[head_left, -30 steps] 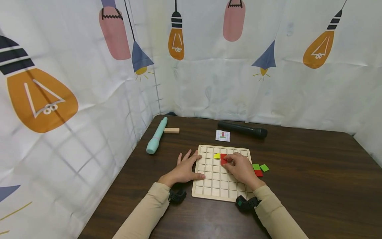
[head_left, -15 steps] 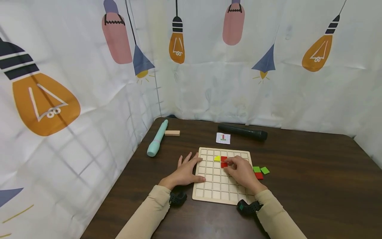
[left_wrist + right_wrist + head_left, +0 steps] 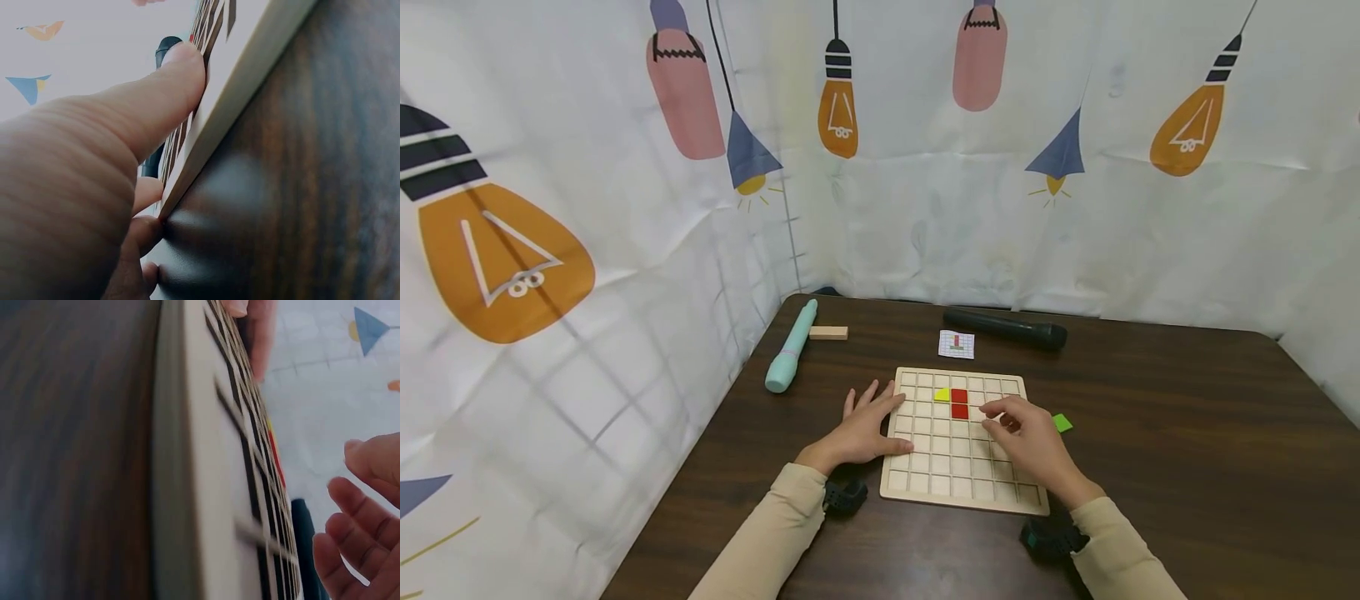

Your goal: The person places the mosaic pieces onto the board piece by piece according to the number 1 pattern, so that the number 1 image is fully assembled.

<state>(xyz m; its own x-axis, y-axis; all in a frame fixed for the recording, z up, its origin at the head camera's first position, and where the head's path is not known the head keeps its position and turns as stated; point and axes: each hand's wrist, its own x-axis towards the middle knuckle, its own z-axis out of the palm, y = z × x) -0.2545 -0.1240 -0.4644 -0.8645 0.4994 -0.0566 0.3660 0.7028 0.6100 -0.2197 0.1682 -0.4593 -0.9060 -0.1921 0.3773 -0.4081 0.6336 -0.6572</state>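
Observation:
A wooden grid board lies on the dark table. Two red tiles sit one above the other in its cells, with a yellow piece just left of the upper one. My left hand rests flat on the board's left edge, thumb on the board. My right hand hovers over the board's right side, fingers loosely bent and holding nothing. A green tile shows on the table just past that hand.
A small pattern card lies behind the board, a black cylinder beyond it. A mint tube and a wooden block lie at the back left. Printed curtains enclose the table at left and back.
My right hand has let go of the red tile, which now sits in its cell, and has drawn back to the right. The left hand has stayed in place.

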